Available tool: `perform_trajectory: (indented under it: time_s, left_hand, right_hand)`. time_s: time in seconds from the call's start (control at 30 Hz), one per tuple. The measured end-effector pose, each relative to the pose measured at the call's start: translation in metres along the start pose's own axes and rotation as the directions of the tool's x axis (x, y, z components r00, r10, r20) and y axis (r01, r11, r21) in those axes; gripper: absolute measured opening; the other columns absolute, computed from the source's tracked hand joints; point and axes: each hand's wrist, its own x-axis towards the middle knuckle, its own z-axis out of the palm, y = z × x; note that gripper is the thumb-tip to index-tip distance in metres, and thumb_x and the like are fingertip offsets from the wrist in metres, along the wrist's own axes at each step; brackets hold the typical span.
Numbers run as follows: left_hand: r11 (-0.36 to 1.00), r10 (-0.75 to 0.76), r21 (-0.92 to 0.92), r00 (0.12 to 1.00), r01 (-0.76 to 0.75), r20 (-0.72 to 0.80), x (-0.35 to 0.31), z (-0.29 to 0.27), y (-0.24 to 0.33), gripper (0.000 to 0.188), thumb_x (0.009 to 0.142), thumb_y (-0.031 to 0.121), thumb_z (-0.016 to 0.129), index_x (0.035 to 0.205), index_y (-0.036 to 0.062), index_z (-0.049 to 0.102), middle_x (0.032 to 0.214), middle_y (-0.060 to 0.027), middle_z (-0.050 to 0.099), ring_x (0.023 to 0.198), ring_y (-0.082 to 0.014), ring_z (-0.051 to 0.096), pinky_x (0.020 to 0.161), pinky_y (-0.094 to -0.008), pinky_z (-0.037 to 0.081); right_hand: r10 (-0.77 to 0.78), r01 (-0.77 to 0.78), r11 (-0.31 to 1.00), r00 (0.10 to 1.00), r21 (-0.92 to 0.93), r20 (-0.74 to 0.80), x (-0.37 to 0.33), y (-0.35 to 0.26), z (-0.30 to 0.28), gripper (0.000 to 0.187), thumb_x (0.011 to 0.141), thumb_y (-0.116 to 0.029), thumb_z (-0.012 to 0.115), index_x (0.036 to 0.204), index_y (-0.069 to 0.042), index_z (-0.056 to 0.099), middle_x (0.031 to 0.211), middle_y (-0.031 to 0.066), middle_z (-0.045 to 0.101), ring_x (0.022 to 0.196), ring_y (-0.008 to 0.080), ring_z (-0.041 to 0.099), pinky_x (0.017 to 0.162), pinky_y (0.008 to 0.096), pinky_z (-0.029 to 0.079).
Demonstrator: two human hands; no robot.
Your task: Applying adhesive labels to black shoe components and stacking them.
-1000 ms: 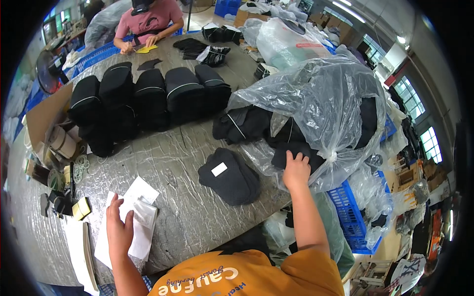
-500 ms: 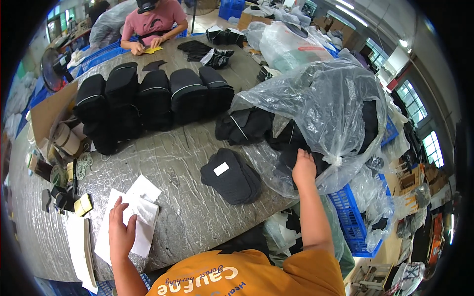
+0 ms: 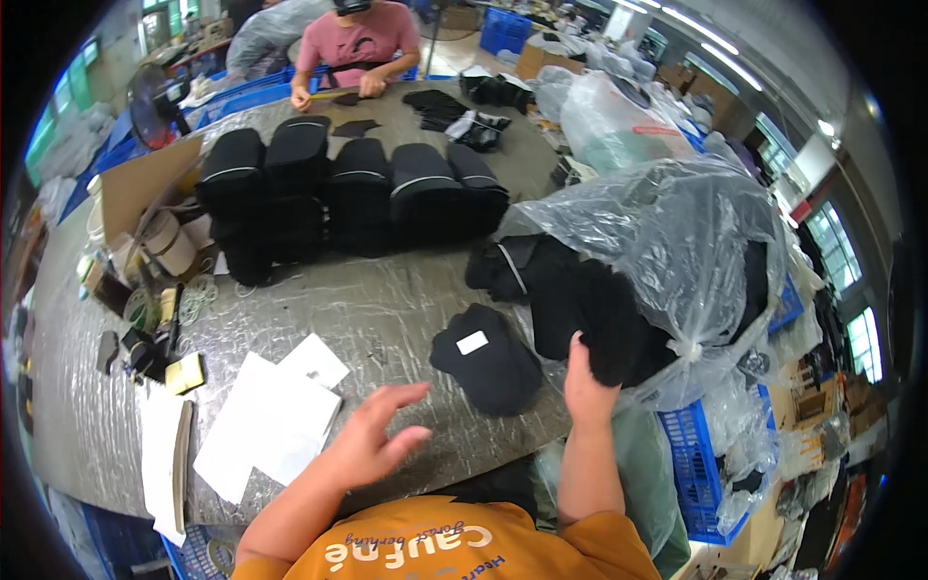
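Observation:
My right hand [image 3: 588, 382] grips the near end of a stack of black fabric pieces [image 3: 604, 314], beside the mouth of a clear plastic bag [image 3: 667, 222]. Its thumb lies on top and the fingers are hidden beneath. Open and empty, my left hand [image 3: 380, 435] hangs over the near side of the table, fingers apart and turned to the right. Between the two hands lies another stack of dark fabric pieces [image 3: 493, 372] with a small white label [image 3: 472, 342] on it. A black bundle tied with a white band [image 3: 510, 266] rests behind it.
Several tall banded black stacks [image 3: 353, 193] stand along the table's far side. White papers [image 3: 266, 416] lie to the left, near a yellow pad [image 3: 185, 373] and a tub [image 3: 169, 242]. A co-worker in pink [image 3: 358, 43] handles something across the table. A blue crate [image 3: 691, 464] stands at right.
My left hand has moved right, away from the papers. My right hand has drawn the black fabric stack toward me from by the bag. The view has shifted left.

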Motion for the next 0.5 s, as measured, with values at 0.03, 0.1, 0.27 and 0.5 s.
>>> perform_trajectory:
  time_s: [0.03, 0.1, 0.27, 0.5]
  left_hand:
    - [0.993, -0.002, -0.117, 1.000, 0.005, 0.029, 0.007, 0.005, 0.009, 0.068, 0.083, 0.025, 0.075, 0.138, 0.0036, 0.042, 0.134, -0.0183, 0.051, 0.121, -0.0289, 0.052, 0.100, -0.0378, 0.043]
    - [0.871, -0.049, -0.491, 0.995, 0.001, -0.085, 0.006, 0.019, 0.002, 0.080, 0.082, 0.034, 0.075, 0.143, 0.0037, 0.034, 0.140, -0.0173, 0.045, 0.126, -0.0269, 0.047, 0.104, -0.0375, 0.039]
    - [0.334, -0.372, -0.941, 0.924, 0.044, -0.089, -0.015, -0.008, -0.018, 0.079, 0.076, 0.027, 0.079, 0.140, 0.0024, 0.039, 0.136, -0.0110, 0.050, 0.125, -0.0229, 0.049, 0.106, -0.0378, 0.040]
    - [0.633, -0.549, -0.747, 0.798, 0.203, -0.249, -0.077, -0.031, -0.054, 0.053, 0.077, -0.003, 0.071, 0.127, 0.0013, 0.053, 0.115, -0.0069, 0.063, 0.107, -0.0164, 0.058, 0.095, -0.0309, 0.047]
  right_hand:
    - [0.107, -0.109, 0.989, 0.994, 0.100, 0.023, -0.020, 0.025, 0.006, 0.045, 0.086, -0.004, 0.056, 0.130, 0.005, 0.048, 0.123, 0.0197, 0.059, 0.114, 0.0271, 0.057, 0.095, 0.0355, 0.044]
    - [-0.251, 0.324, 0.918, 0.922, -0.231, 0.294, -0.027, -0.045, 0.056, 0.051, 0.083, -0.004, 0.059, 0.132, 0.002, 0.047, 0.133, 0.0241, 0.050, 0.119, 0.0378, 0.053, 0.100, 0.0436, 0.041]
    - [-0.407, 0.665, 0.686, 0.686, -0.294, 0.604, -0.095, -0.056, 0.117, 0.042, 0.088, -0.009, 0.053, 0.130, -0.002, 0.052, 0.139, 0.0260, 0.045, 0.129, 0.0410, 0.043, 0.104, 0.0516, 0.035]
    - [-0.461, 0.448, 0.864, 0.523, 0.229, 0.717, -0.104, -0.043, 0.120, 0.047, 0.067, -0.018, 0.077, 0.111, -0.009, 0.062, 0.141, 0.0160, 0.045, 0.127, 0.0360, 0.043, 0.104, 0.0476, 0.033]
